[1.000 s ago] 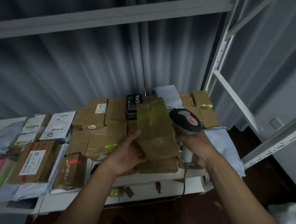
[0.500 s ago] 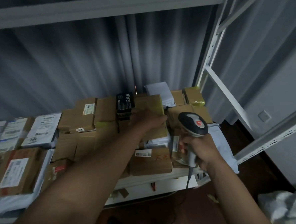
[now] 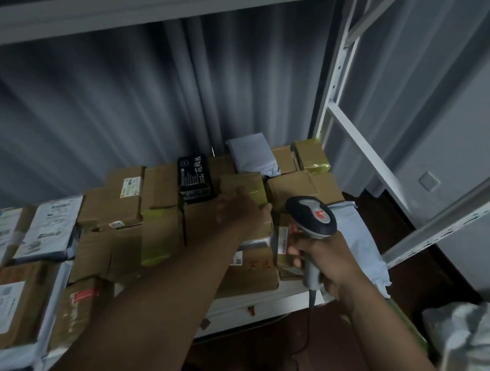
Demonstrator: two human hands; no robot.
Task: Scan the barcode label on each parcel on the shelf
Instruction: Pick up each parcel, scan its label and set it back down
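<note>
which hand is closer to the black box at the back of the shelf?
Left. The left hand rests on a taped brown parcel immediately right of the black box. The right hand grips the scanner nearer the shelf's front edge, farther away.

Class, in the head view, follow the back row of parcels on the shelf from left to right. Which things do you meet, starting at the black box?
black box → grey mailer bag → yellow-taped box → white shelf upright
</note>
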